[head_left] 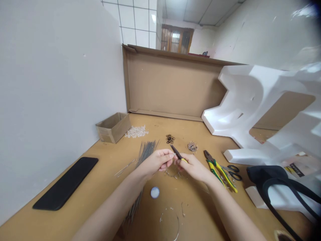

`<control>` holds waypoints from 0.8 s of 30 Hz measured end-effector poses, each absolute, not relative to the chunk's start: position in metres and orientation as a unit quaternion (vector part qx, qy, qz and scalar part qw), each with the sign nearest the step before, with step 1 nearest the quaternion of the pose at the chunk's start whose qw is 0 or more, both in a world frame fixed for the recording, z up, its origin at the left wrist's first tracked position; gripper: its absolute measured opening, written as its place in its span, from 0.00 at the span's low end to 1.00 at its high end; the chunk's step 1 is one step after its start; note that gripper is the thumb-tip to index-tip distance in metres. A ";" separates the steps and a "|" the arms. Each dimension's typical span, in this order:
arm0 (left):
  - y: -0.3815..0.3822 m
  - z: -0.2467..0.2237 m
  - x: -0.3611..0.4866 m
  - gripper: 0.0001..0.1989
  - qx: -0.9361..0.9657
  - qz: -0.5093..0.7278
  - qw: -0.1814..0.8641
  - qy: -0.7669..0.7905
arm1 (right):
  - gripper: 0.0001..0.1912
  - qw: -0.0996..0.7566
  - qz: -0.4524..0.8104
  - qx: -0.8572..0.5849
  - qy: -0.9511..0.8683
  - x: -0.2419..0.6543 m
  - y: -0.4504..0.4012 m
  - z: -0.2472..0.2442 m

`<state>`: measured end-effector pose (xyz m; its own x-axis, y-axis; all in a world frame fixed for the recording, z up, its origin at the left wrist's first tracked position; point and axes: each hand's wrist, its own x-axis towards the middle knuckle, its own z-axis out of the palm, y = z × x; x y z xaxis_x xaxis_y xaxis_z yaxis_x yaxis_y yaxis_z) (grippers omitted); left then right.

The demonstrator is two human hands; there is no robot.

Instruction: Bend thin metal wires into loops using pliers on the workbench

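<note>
Two spots of print show in the head view: pale letters on a dark label (296,170) at three o'clock from the hands, far out, and fine marks on a blue-rimmed white disc (154,192) at seven o'clock; both are too blurred to read. On the left hand (164,160), thumb and forefinger press together, pinching what looks like a small metal piece (175,154), though it is too tiny to be sure. The right hand (190,165) curls closed around slim pliers (177,153), dark-nosed and yellow-handled, their nose pointing to eleven o'clock just beside the left fingertips. Straight, thin grey wires (146,152) lie in a loose bundle from nine to seven o'clock, partly under the left forearm. Black rings (170,139) sit at twelve o'clock; larger green-and-yellow pliers (217,170) rest at three, touching scissors (233,172).
</note>
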<state>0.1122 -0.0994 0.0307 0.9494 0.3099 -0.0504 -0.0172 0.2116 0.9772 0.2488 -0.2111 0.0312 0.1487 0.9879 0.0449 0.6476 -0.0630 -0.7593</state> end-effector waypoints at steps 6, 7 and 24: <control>-0.095 0.027 0.112 0.09 0.559 0.076 0.823 0.068 | 0.12 0.337 0.201 -0.682 -0.617 0.248 -0.212 0.032; -0.095 0.026 0.112 0.09 0.549 0.070 0.831 0.061 | 0.12 0.336 0.193 -0.684 -0.618 0.248 -0.212 0.032; -0.096 0.029 0.112 0.11 0.613 0.095 0.776 0.114 | 0.13 0.297 0.140 -0.717 -0.614 0.246 -0.211 0.031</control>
